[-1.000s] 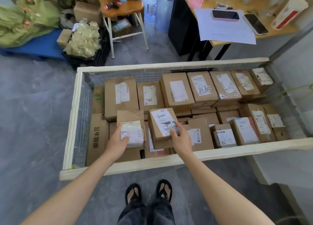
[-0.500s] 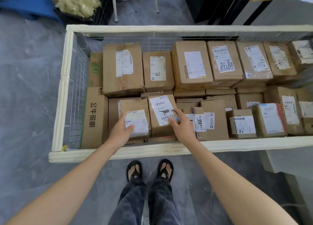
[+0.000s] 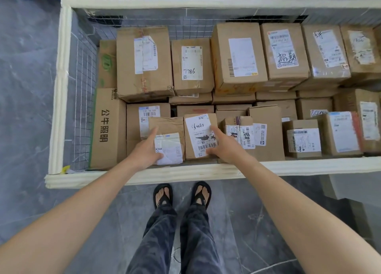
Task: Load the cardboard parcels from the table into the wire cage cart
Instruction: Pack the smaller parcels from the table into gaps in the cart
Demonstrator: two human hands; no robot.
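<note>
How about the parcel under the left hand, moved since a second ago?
Yes. The parcel has sunk and slid toward the near rail: it reached the far end of the printed box before, now sits by its near end.

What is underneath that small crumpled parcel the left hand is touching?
The small crumpled cardboard parcel under the left hand appears to sit on a larger brown cardboard box with a barcode label, showing behind and left of it. Anything beneath that box is covered.
</note>
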